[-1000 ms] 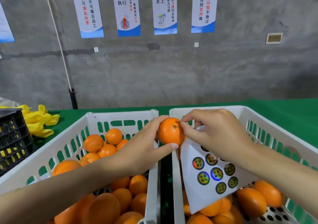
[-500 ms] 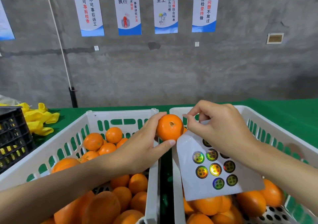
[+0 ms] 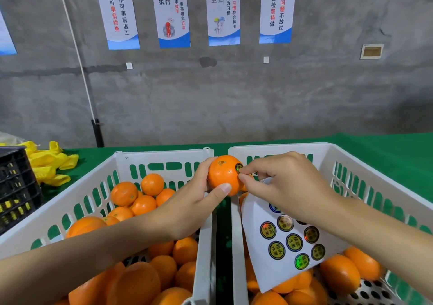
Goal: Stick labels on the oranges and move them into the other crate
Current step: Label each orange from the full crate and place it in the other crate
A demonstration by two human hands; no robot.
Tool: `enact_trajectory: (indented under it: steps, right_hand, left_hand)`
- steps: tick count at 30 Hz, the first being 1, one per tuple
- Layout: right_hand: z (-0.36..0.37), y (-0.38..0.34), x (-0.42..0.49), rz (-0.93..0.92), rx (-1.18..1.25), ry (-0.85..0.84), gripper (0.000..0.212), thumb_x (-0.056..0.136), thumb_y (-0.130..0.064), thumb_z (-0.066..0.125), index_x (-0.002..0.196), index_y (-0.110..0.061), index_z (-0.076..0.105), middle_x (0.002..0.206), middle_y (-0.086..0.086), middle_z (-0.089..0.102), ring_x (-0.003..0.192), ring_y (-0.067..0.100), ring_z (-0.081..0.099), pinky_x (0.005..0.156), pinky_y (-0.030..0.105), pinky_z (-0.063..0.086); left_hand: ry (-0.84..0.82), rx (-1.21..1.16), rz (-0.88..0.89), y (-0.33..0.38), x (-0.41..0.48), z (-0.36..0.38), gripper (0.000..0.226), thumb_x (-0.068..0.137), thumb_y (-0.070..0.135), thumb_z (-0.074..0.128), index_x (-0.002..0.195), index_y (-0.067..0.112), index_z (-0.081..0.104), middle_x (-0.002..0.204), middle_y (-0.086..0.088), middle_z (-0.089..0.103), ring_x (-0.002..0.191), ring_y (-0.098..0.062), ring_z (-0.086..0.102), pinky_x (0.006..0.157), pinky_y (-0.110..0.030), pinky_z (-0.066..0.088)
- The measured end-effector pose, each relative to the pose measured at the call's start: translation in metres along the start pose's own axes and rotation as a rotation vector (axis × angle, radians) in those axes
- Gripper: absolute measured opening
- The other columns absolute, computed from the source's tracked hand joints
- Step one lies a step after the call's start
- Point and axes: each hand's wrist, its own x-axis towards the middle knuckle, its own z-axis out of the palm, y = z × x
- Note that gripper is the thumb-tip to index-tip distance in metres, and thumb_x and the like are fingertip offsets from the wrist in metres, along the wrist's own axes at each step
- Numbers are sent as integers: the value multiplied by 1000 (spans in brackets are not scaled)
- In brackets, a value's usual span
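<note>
Over the gap between left crate (image 3: 161, 157) and right crate (image 3: 281, 147), left hand (image 3: 187, 213) gripped one orange (image 3: 221, 175): thumb on the near side, fingers curled round the far side. Right hand (image 3: 288, 187) had index and thumb fingertips (image 3: 246, 169) close together, pinching at a round label (image 3: 239, 167) on the orange's right shoulder; its other fingers were curled. Sheet (image 3: 288, 246) of labels hung under the right hand over the right crate; which fingers held it was hidden. Both crates held more oranges (image 3: 124, 193).

Judgement: the orange looked firm, round and fairly light, with slightly slick peel, so a wrap grip across the widest part suited and a fingertip rub shouldn't bruise it. The label looked thin, limp and sticky-backed: best taken by the edge and smoothed from the centre, or it could crease.
</note>
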Motion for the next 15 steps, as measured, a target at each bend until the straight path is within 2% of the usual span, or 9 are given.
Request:
enact_trajectory:
  steps: [2, 4, 6, 8, 11, 15]
  right_hand:
    - [0, 2, -1, -13, 0, -5, 25, 88, -35, 63, 105, -26, 78, 57, -36, 35, 51, -6, 46, 55, 16, 41]
    - [0, 3, -2, 13, 1, -90, 37, 89, -37, 66, 125, -29, 68, 58, -25, 51, 56, 4, 54, 55, 28, 51]
    - [1, 4, -3, 40, 8, -188, 53, 88, -45, 60, 139, -36, 53, 61, -10, 60, 58, 9, 57, 57, 36, 52]
    - [1, 4, -3, 48, 48, -197, 55, 86, -50, 54, 140, -41, 50, 58, -7, 58, 57, 10, 56, 56, 35, 49]
    - [1, 6, -1, 65, 58, -117, 52, 86, -51, 51, 136, -39, 55, 51, -14, 49, 54, 7, 51, 50, 28, 42]
    - [4, 10, 0, 128, 61, -201, 59, 88, -43, 46, 147, -39, 40, 51, -13, 51, 51, 8, 47, 50, 25, 38]
  left_hand:
    - [-1, -53, -4, -3, 2, 1, 75, 90, 73, 44, 153, 44, 15, 146, 16, 45, 132, -3, 47, 115, -39, 41]
    - [30, -172, -24, -3, 5, 3, 79, 82, 72, 49, 150, 42, 24, 144, 14, 49, 132, -6, 49, 115, -42, 40]
    - [71, -281, -48, -2, 9, 3, 78, 74, 73, 52, 144, 43, 33, 141, 9, 54, 132, -12, 52, 115, -44, 39]
    - [87, -326, -62, -3, 12, 2, 71, 72, 73, 54, 136, 46, 39, 137, 9, 58, 130, -13, 54, 116, -45, 39]
    - [57, -322, -74, -4, 12, 0, 69, 71, 75, 54, 133, 50, 38, 136, 12, 59, 129, -10, 55, 116, -44, 38]
    - [27, -295, -98, -2, 13, -1, 64, 75, 74, 54, 132, 53, 34, 138, 12, 54, 131, -10, 52, 118, -44, 37]
